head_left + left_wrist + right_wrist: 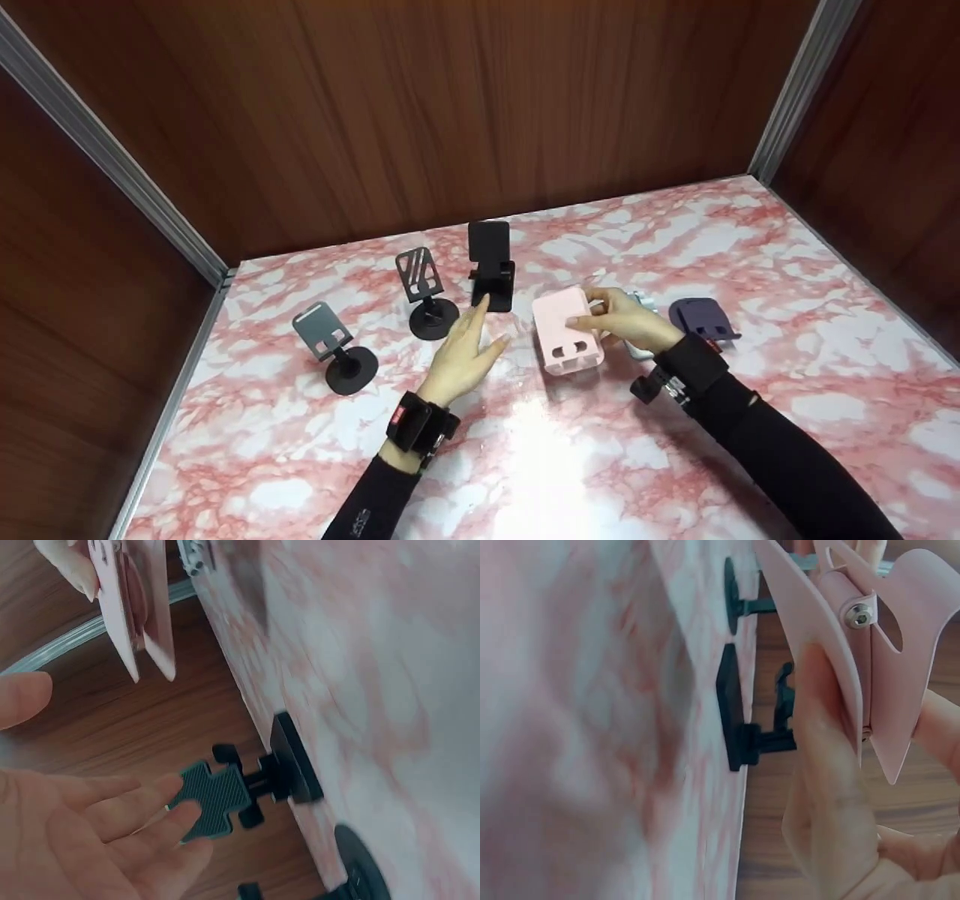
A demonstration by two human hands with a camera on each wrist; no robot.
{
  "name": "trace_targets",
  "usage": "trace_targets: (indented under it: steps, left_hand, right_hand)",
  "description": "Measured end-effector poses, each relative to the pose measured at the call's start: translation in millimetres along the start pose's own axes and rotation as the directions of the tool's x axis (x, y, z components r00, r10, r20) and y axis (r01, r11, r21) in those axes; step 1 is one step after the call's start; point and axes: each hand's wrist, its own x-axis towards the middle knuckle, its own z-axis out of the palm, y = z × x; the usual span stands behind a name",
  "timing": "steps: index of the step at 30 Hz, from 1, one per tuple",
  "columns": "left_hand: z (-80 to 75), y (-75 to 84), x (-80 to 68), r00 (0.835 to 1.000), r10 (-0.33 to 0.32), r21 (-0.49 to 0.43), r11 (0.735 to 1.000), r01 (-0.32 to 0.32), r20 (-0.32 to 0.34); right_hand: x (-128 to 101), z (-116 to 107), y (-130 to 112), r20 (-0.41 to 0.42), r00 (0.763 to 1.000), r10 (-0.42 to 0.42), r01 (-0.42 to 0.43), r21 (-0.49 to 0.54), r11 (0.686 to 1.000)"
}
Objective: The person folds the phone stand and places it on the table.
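The right hand [626,319] pinched a pale-pink folding phone stand [556,322] above the red-and-white marbled tabletop [255,450], right of the black phone stand with a rectangular base [489,241]. Near that black stand, the left hand [461,356] hung with fingers extended, thumb spread apart. Left of the black stand stood a grey-plated phone stand [319,327] on a round base.

On the red-and-white marbled surface [832,322], a grey stand [322,330] sits toward the left edge, a slotted black one [426,291] nearer the back edge, a purple one [700,315] toward the right; wood-grain panelling [420,112] rises behind.
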Motion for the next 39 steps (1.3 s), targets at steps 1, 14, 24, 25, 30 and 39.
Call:
trace_targets:
  steps: [1, 14, 24, 25, 30, 39]
  left_hand:
    - [-0.1, -1.4, -1.3, 1.0, 0.017, 0.038, 0.999, -0.016, -0.008]
    - [-8.5, -14.7, -15.4, 0.993, 0.069, 0.253, 0.966, -0.044, -0.094]
    - [-12.1, -19.6, -19.2, 0.994, 0.053, 0.261, 0.965, -0.026, -0.098]
    - [-12.0, -20.0, -19.5, 0.994, 0.051, 0.259, 0.965, -0.024, -0.096]
    - [-11.7, -20.9, -20.7, 0.995, 0.039, 0.251, 0.968, -0.015, -0.089]
    - [-11.1, -22.0, -19.5, 0.997, 0.025, 0.247, 0.969, -0.007, -0.071]
  right_hand:
    - [0.2, -1.1, 1.1, -0.009, 1.0, 0.0, 0.0, -0.015, 1.0]
    - [3.9, -15.9, 18.0, -0.055, 0.995, 0.084, -0.088, -0.077, 0.993]
    - [4.3, -16.7, 20.2, -0.075, 0.992, 0.103, -0.118, -0.232, 0.966]
    - [4.2, -15.8, 19.5, -0.085, 0.993, 0.084, -0.105, -0.279, 0.954]
    - [2.9, -9.2, 15.1, -0.127, 0.991, -0.036, -0.049, -0.607, 0.794]
    - [4.5, 0.3, 9.5, -0.179, 0.957, -0.229, -0.012, -0.809, 0.587]
